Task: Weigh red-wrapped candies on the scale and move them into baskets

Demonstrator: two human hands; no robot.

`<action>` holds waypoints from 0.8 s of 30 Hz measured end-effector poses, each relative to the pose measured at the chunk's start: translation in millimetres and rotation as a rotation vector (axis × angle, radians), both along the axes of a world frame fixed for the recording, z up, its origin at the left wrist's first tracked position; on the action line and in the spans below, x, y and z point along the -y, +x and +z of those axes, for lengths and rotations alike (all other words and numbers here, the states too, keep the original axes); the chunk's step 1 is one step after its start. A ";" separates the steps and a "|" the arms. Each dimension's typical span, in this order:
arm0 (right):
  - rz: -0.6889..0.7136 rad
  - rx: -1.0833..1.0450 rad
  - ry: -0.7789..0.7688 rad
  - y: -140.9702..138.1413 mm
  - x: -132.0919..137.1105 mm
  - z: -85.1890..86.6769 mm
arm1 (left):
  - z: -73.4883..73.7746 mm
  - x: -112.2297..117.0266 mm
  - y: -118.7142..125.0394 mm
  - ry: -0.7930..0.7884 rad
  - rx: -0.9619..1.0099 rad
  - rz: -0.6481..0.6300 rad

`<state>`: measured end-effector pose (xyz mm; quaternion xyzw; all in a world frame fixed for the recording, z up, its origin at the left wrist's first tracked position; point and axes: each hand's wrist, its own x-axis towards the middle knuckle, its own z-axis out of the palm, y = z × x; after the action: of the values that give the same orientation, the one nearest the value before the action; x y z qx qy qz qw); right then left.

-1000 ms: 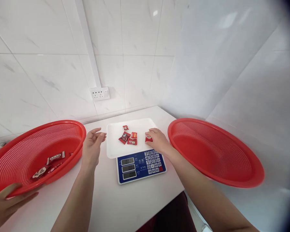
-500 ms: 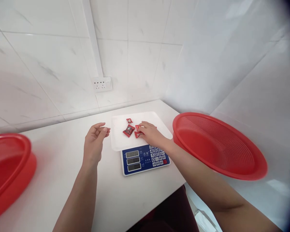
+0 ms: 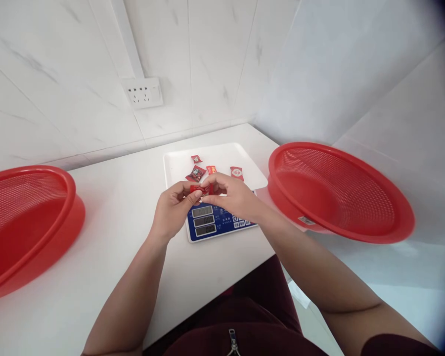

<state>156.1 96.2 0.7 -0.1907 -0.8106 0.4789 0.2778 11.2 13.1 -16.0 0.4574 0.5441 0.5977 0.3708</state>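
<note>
Between my two hands, over the near edge of the scale, is a small red wrapped candy (image 3: 196,188). My left hand (image 3: 176,205) pinches its left end with thumb and fingers. On the other end, the fingers of my right hand (image 3: 232,195) are closed, covering part of the wrapper. Behind them, several red packets lie on the white scale pan (image 3: 178,153): a tiny one (image 3: 196,158), a dark red one (image 3: 196,173), one with yellow print (image 3: 211,169) and one with a white round label (image 3: 236,172). Below the pan is the scale's blue panel (image 3: 222,225), partly hidden by my right hand.
A red perforated basket (image 3: 68,198) stands on the left of the white table (image 3: 114,198). Another red basket (image 3: 356,237) is at the right, by the wall. A power socket (image 3: 143,93) is on the tiled wall behind.
My right hand has lifted a red candy off the pan and drawn it back. My left hand has come in from the left and taken its other end. The view has tilted down.
</note>
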 end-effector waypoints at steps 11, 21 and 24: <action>-0.098 -0.141 -0.173 11.9 5.6 -12.6 | -1.5 2.1 7.1 -0.041 0.000 -0.103; -0.240 -0.147 -0.106 19.2 15.3 -21.5 | 1.4 1.2 10.8 -0.223 0.181 -0.269; -0.150 -0.166 -0.232 26.0 18.6 -22.6 | 2.6 2.1 9.9 -0.213 0.272 -0.248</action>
<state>182.1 77.6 -21.9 -0.2414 -0.7078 0.5611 0.3549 21.1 11.0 -13.4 0.3940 0.4887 0.5428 0.5579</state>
